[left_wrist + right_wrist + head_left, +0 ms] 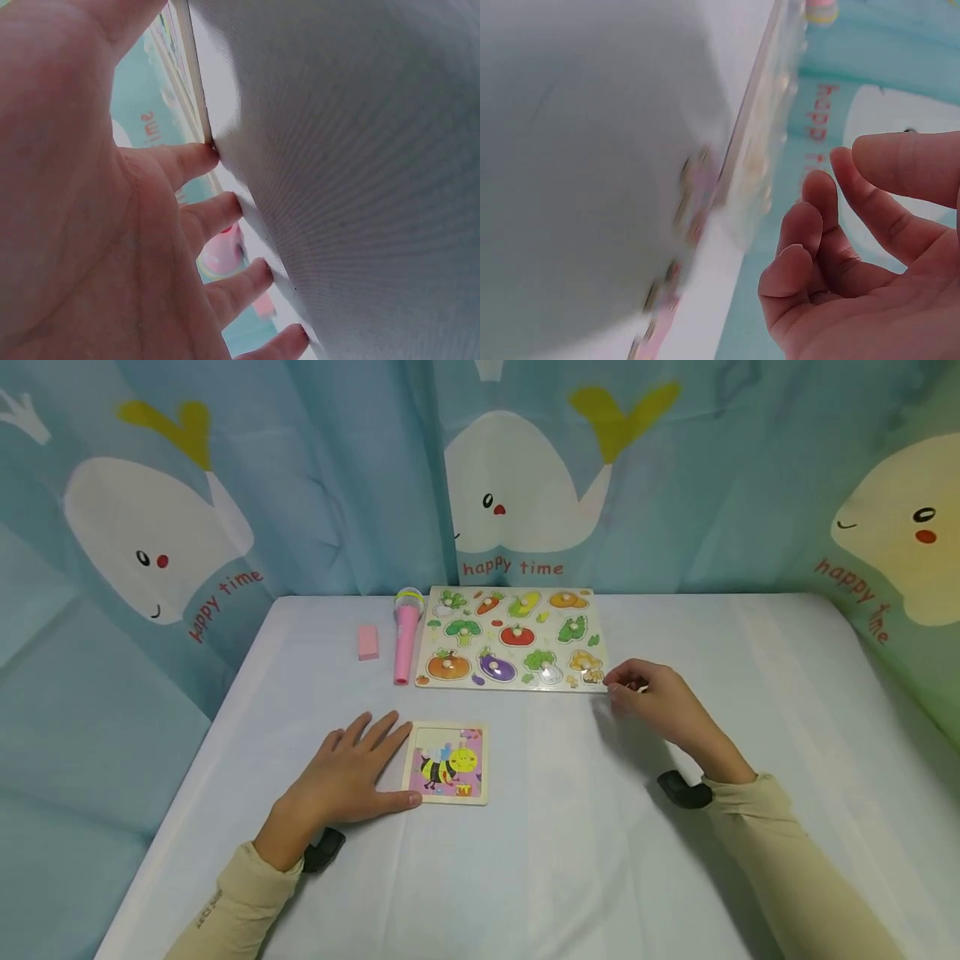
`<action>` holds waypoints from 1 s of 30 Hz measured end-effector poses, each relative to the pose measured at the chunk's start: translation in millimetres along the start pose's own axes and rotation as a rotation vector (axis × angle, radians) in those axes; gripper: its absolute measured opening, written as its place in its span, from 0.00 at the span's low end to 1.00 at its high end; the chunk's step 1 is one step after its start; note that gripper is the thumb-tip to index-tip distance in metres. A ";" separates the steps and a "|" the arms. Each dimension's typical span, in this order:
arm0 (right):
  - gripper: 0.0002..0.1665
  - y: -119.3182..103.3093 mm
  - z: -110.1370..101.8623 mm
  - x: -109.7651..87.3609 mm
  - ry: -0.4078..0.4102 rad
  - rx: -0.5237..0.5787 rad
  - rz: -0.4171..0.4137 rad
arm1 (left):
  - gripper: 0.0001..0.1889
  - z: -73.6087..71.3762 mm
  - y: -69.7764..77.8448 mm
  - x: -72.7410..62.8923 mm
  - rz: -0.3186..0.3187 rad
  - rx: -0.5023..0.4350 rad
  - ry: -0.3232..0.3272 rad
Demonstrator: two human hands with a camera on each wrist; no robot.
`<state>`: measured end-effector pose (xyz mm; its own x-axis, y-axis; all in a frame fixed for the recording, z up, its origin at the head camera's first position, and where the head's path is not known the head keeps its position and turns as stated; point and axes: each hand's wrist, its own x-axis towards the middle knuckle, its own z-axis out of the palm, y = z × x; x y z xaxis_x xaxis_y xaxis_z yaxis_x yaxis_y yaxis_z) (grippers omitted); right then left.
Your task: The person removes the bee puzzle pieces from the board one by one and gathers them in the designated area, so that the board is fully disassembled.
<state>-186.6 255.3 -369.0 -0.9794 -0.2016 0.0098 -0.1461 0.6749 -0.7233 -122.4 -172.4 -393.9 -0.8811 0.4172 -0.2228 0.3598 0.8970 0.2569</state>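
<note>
Puzzle (450,767) edge meets left hand (347,778), white cloth (570,835) stretching rightward.

Loosely bent right grip (889,289), blurred pinkish pieces (700,185), pale tabletop (607,172)

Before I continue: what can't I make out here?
Right wrist: pinkish shapes, too blurred to identify.
Left wrist: bee puzzle, nearly edge-on and cut off by the top edge.
Left wrist: pink microphone, partly hidden behind the left hand.
Head: lettering on the left sleeve, too small to read.
</note>
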 end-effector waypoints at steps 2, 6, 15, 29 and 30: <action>0.10 -5.6 5.2 0.0 -0.006 0.018 -0.028 | 0.54 0.7 0.1 0.0 0.000 0.002 -0.002; 0.09 -15.7 17.8 3.1 -0.019 0.023 -0.080 | 0.54 1.9 0.4 0.1 -0.004 0.008 -0.005; 0.07 -38.5 46.8 13.0 -0.075 0.081 -0.144 | 0.54 3.3 1.5 1.6 0.001 0.020 0.005; 0.06 -73.3 88.0 25.1 -0.207 0.089 -0.276 | 0.55 5.1 -1.1 1.9 -0.007 0.008 0.007; 0.06 -74.8 90.3 25.1 -0.216 0.089 -0.281 | 0.55 4.9 -0.9 2.1 -0.008 0.010 0.007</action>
<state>-187.8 135.7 -377.0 -0.8493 -0.5221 0.0781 -0.3837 0.5089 -0.7706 -123.1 -171.6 -399.2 -0.8862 0.4088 -0.2180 0.3555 0.9018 0.2457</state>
